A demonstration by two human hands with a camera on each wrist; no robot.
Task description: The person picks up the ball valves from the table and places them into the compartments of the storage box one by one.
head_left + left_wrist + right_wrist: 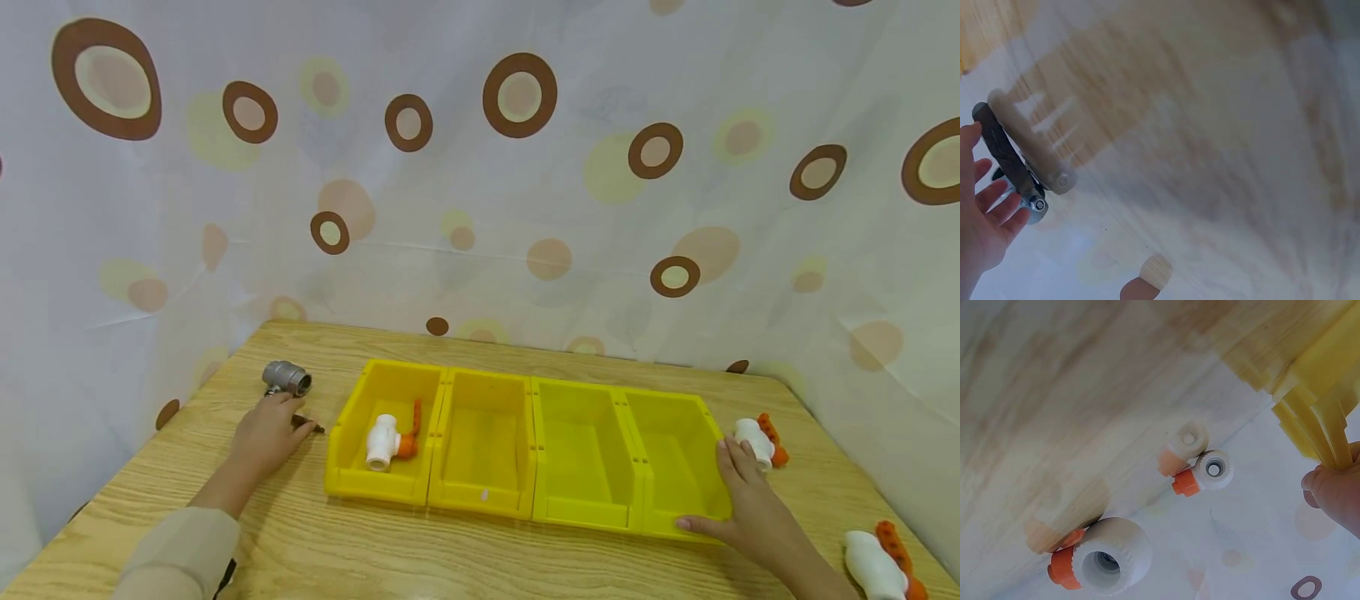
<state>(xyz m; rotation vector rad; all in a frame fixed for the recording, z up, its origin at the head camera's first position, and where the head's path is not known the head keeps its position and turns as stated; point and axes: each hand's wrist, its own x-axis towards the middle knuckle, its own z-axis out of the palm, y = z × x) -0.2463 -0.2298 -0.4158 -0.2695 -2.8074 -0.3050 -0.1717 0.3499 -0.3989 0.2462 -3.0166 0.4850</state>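
My left hand [266, 433] is at a grey metal ball valve [287, 377] left of the yellow bins. In the left wrist view its thumb touches the dark lever [1002, 147], while the other fingers, loosely bent, lie beside the lever and valve body. My right hand [761, 508] holds the front right corner of the rightmost yellow bin [686, 525], thumb at the front lip and fingers along the side wall. A white plastic ball valve [384, 442] with an orange handle lies in the leftmost bin [348, 479].
Two more white valves with orange handles, a farther one [753, 442] and a nearer one [873, 567], lie right of the bins. Two middle bins [480, 500] [581, 512] join the end ones in a row. A spotted curtain [480, 208] hangs behind the wooden table [360, 550].
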